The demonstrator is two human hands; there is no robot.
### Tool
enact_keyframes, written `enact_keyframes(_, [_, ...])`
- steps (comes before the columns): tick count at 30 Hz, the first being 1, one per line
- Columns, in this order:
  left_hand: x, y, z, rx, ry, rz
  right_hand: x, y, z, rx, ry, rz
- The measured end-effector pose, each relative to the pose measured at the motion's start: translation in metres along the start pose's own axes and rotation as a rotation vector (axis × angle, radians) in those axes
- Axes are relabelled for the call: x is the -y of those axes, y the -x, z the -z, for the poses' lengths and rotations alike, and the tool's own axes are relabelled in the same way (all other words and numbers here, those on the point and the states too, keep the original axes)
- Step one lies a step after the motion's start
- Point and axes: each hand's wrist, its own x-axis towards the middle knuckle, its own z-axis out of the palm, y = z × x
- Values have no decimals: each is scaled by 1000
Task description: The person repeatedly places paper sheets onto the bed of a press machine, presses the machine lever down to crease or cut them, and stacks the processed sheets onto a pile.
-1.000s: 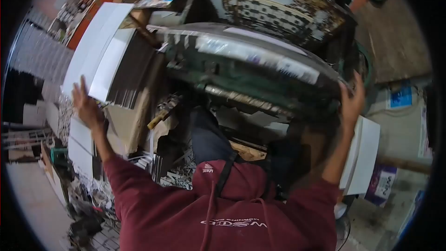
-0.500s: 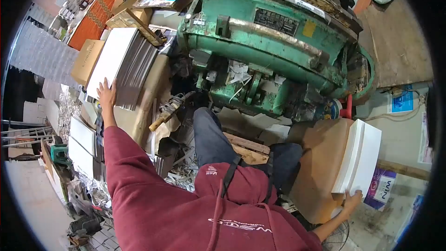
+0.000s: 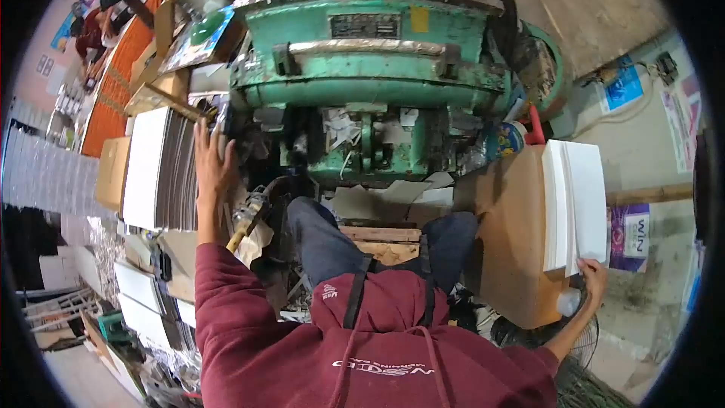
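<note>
My left hand (image 3: pixel 214 170) is open with fingers spread, beside the right edge of a tall stack of white sheets (image 3: pixel 147 170). On the right, my right hand (image 3: pixel 593 281) pinches the lower corner of a white sheet on another stack of white sheets (image 3: pixel 575 208). That stack lies on a brown box (image 3: pixel 506 234). Between my hands and farther forward stands a green machine (image 3: pixel 370 91) with a metal bar across its front.
A wooden-handled tool (image 3: pixel 245 228) lies near my left forearm. Paper scraps (image 3: pixel 343 128) sit inside the machine. Another person (image 3: pixel 91 34) is at the far upper left. A fan (image 3: pixel 585 340) stands below my right hand. A cardboard box (image 3: pixel 112 174) adjoins the left stack.
The view has turned toward the machine's front. My left hand has moved from the left stack's lower edge to its right side. My right hand has come down to the right stack's lower corner.
</note>
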Motion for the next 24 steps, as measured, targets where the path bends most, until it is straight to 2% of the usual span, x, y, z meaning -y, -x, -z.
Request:
enact_keyframes(3, [-68,-40,10,34,151,-134,-7,-4,4,52,52,76])
enact_keyframes(5, [-102,-57,13,31,212,-208,-19,-8,2,68,-103,102])
enact_keyframes(6, [-119,-64,17,40,250,-238,-14,-4,4,62,61,116])
enact_keyframes(10, [-163,-94,34,17,323,-365,0,24,-5,35,36,128])
enact_keyframes(12, [-169,-116,37,-32,400,-349,6,29,-15,-510,70,236])
enact_keyframes(13, [-170,-128,38,-55,442,-326,10,22,-6,-518,72,260])
enact_keyframes(14, [-171,-141,47,16,601,-250,15,16,3,-635,75,403])
enact_keyframes(15, [-167,-153,40,24,612,-206,31,18,7,-748,73,542])
enact_keyframes(17, [-150,-177,1,21,578,-162,80,22,16,-738,89,479])
enact_keyframes(19, [-128,-187,-55,236,518,-163,141,31,11,-631,-177,437])
enact_keyframes(21, [-147,-166,-47,676,295,-111,202,47,-4,-422,-170,543])
enact_keyframes(22, [-153,-153,-62,1014,23,-529,218,41,-18,-349,-246,628])
enact_keyframes(23, [-162,-114,-58,913,197,-215,230,32,-36,-270,-320,710])
enact_keyframes(24, [-172,-94,-39,888,175,-193,245,29,-57,-143,-454,701])
